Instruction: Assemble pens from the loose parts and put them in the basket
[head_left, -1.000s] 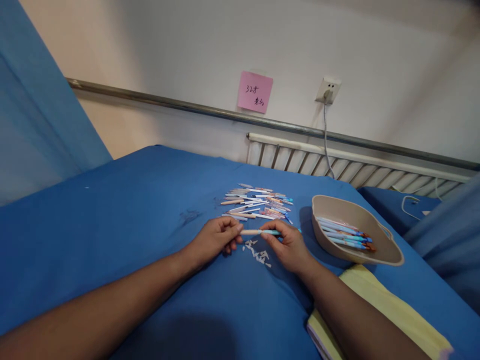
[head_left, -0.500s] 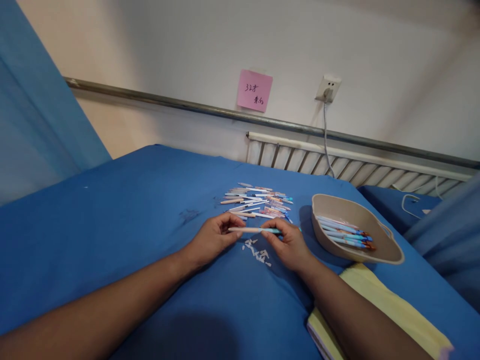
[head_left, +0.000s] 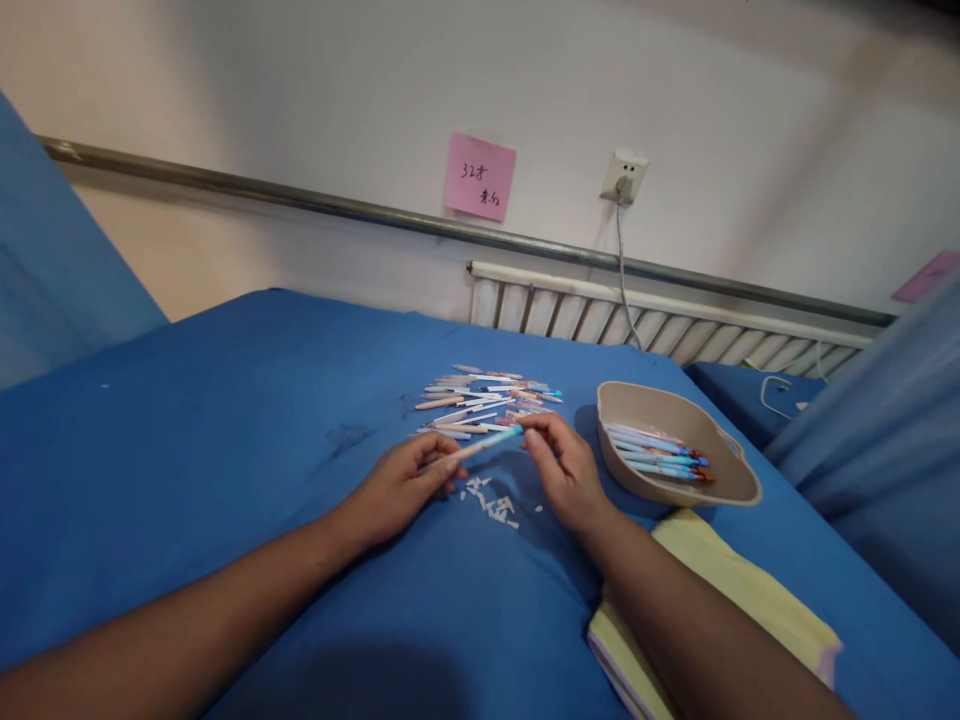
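A slim pen [head_left: 480,446] with a pale barrel and a teal end slants up to the right between my hands. My left hand [head_left: 409,482] is closed round its lower, pale part. My right hand [head_left: 566,475] has its thumb and index fingertip at the teal end, pinching its tip. Under the pen, small white pieces [head_left: 491,505] lie scattered on the blue cloth [head_left: 225,450]. Just beyond my hands is a loose pile of pens and white sticks [head_left: 472,400].
To the right stands a beige basket [head_left: 739,492] with several blue and white pens inside. A folded yellow cloth [head_left: 720,570] lies under my right forearm. Behind the blue surface are a radiator [head_left: 555,312], a metal rail [head_left: 337,205] and a plugged-in cord [head_left: 622,270].
The pen has tilted, its teal end rising. My right hand has slid from its barrel to the very end. A separate white piece now lies below my right hand. The view has shifted right.
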